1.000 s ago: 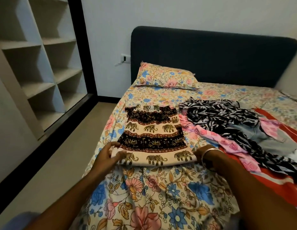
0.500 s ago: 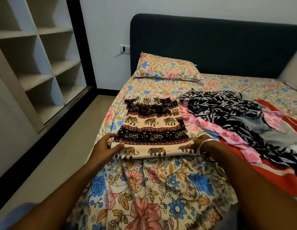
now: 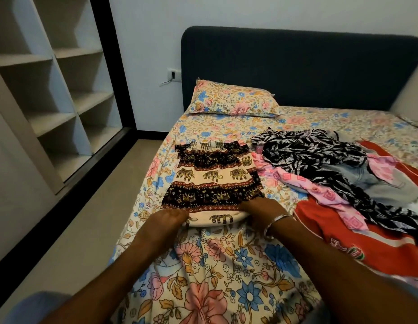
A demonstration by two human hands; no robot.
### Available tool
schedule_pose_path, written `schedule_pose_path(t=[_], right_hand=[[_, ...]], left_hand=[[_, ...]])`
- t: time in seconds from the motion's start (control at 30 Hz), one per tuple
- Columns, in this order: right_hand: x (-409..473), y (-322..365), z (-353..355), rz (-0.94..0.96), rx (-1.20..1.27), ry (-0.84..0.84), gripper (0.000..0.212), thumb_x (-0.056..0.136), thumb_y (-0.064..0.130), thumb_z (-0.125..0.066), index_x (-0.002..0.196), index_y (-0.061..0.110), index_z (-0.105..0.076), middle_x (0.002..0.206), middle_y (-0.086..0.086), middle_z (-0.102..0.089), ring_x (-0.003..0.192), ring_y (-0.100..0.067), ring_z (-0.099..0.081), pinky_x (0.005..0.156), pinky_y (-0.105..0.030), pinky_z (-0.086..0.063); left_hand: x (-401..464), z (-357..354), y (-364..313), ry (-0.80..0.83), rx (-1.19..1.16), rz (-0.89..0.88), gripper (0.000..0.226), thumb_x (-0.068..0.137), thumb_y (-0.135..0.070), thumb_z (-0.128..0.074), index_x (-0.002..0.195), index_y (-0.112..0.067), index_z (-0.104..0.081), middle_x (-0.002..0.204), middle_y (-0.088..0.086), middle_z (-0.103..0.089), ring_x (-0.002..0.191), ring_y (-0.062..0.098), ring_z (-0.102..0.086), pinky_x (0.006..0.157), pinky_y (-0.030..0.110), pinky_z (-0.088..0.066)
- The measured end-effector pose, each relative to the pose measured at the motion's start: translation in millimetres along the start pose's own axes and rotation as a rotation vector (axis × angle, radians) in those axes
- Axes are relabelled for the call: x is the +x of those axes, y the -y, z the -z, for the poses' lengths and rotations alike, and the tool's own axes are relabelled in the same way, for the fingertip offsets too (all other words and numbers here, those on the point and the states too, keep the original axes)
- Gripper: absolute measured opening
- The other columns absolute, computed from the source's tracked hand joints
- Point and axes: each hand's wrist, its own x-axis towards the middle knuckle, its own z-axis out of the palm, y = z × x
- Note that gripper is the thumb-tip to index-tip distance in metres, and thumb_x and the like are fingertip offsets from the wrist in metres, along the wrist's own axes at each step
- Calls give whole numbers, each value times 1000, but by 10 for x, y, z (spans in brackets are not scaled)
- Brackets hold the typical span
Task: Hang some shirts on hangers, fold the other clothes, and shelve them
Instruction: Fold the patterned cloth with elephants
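Both of your hands are on the near edge of the elephant-print garment [image 3: 210, 183], which lies flat on the floral bedsheet [image 3: 226, 265], left of the clothes pile. Your left hand [image 3: 167, 222] grips the near-left corner with its fingers curled under the cream hem, and that hem is lifted slightly off the sheet. Your right hand [image 3: 261, 210] holds the near-right corner, its fingers tucked into the fabric so that only the back of the hand shows; a silver bangle [image 3: 277, 222] sits on that wrist. Between your hands the hem bulges up in a soft roll with one elephant motif facing you.

To the right, just beside the garment, lies the unsorted pile: a black-and-white leaf-print piece [image 3: 320, 155] on top, a pink patterned piece [image 3: 320, 190] trailing toward you, something of grey denim [image 3: 376, 181] beneath, and a red cloth [image 3: 343, 230] spread under them all. At the far end a floral pillow [image 3: 233, 100] rests against the dark headboard [image 3: 296, 66]. The open shelving [image 3: 63, 90] stands on the left across a strip of floor.
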Motion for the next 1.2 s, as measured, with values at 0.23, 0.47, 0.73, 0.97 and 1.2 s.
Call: schedule_pose_path(t=[0.23, 0.47, 0.73, 0.97, 1.2], right_hand=[[-67, -49, 124, -126, -89, -172, 15, 98, 29, -60, 110, 23, -66, 99, 1, -66, 90, -16, -63, 85, -30, -55], [-272, -132, 126, -179, -13, -93, 12, 89, 26, -71, 101, 26, -69, 97, 4, -70, 79, -14, -59, 77, -28, -54], [-279, -227, 134, -168, -44, -141, 21, 85, 40, -72, 103, 30, -70, 96, 6, -71, 88, -16, -66, 81, -32, -57], [-329, -246, 335, -149, -140, -99, 22, 91, 21, -64, 108, 31, -73, 93, 3, -70, 85, -18, -65, 74, -31, -56], [-425, -261, 562, -62, 38, 435, 22, 79, 15, -82, 91, 32, -79, 75, 10, -65, 78, -17, -60, 76, -33, -56]], left_hand=[[-89, 329, 18, -459, 116, -143, 28, 70, -12, -86, 96, -7, -77, 95, 10, -75, 86, 25, -71, 76, 38, -62], [-260, 211, 165, -316, -37, -92, 37, 59, 10, -79, 75, -20, -65, 76, -6, -61, 75, 10, -53, 66, 30, -51], [-128, 7, -127, -92, -52, -66, 21, 85, -33, -79, 103, -28, -69, 94, -8, -73, 86, 10, -69, 84, 33, -60], [-202, 400, 256, -130, -240, 69, 32, 82, -8, -80, 105, -31, -76, 87, -14, -75, 67, -7, -62, 66, 7, -46], [-754, 665, 385, -114, -524, 87, 28, 78, -23, -86, 96, -43, -77, 86, -24, -74, 75, -4, -70, 66, 18, -57]])
